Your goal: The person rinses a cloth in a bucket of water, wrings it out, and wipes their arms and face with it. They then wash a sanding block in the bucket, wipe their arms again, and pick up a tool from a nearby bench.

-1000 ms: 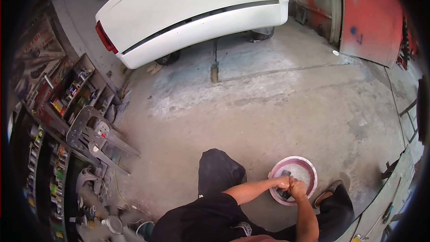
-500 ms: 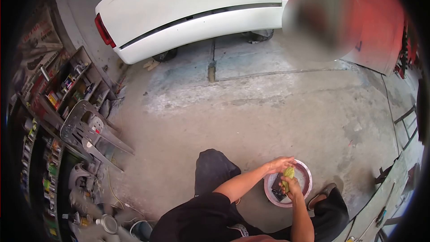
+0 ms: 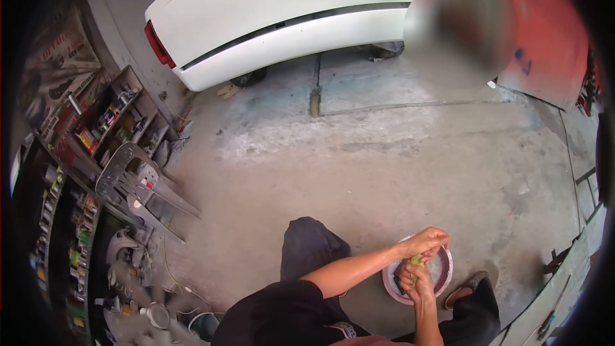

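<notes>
A pink basin with pale liquid stands on the floor between my legs. Above it, my right hand is closed round a yellow-green cloth. My left hand is wrapped over the upper end of the same cloth, so only a short stretch shows between the two hands. Beside my right hand, a dark flat object is in the basin; my fingers partly cover it and its kind cannot be made out.
A white vehicle stands ahead, with a red panel to its right. On the left are a grey plastic chair, shelves of cans and a white-lidded can. A board lies at the right.
My left hand has gone from stretched fingers beside the cloth to curling over it. Less of the cloth shows now. The view has shifted slightly.
</notes>
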`<state>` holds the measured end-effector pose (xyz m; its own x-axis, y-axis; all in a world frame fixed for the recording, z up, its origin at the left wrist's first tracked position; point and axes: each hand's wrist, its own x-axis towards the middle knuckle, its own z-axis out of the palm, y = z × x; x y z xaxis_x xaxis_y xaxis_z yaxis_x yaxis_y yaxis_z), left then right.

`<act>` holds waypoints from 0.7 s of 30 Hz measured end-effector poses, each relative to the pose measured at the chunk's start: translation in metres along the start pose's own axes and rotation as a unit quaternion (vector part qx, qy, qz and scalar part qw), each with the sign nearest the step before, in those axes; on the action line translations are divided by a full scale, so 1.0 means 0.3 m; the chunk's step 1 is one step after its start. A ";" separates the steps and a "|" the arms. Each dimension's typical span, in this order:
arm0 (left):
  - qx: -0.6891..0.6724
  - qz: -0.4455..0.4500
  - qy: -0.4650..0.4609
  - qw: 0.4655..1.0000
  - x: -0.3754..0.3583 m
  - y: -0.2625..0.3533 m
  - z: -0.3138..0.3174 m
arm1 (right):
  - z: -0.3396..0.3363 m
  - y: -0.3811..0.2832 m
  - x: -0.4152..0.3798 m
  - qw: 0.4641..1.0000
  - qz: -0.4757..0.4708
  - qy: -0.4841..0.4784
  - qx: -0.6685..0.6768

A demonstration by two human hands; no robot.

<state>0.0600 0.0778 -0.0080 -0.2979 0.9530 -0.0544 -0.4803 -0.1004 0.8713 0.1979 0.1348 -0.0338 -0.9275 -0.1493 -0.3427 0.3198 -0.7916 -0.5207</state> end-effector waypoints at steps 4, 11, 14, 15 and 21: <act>0.083 -0.041 0.133 0.987 0.062 -0.163 -0.064 | -0.123 0.089 0.079 0.986 -0.046 0.119 -0.104; 0.256 0.014 0.289 0.923 0.179 -0.561 -0.228 | -0.860 0.491 0.413 0.633 -0.383 0.210 -0.640; 0.545 0.266 0.473 0.639 0.242 -0.840 -0.349 | -0.577 0.406 0.276 0.700 -0.353 0.300 -0.543; 0.383 0.024 0.410 0.828 0.168 -0.698 -0.261 | -0.636 0.434 0.299 0.692 -0.377 0.301 -0.537; 0.015 -0.145 0.135 0.980 0.096 -0.395 -0.260 | -0.215 0.157 0.111 0.963 -0.023 0.215 -0.158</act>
<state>0.0439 0.0950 -0.1509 -0.3614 0.8296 -0.4257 -0.5544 0.1758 0.8134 0.1945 0.1307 -0.1202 -0.7985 0.1948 -0.5697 0.3858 -0.5608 -0.7325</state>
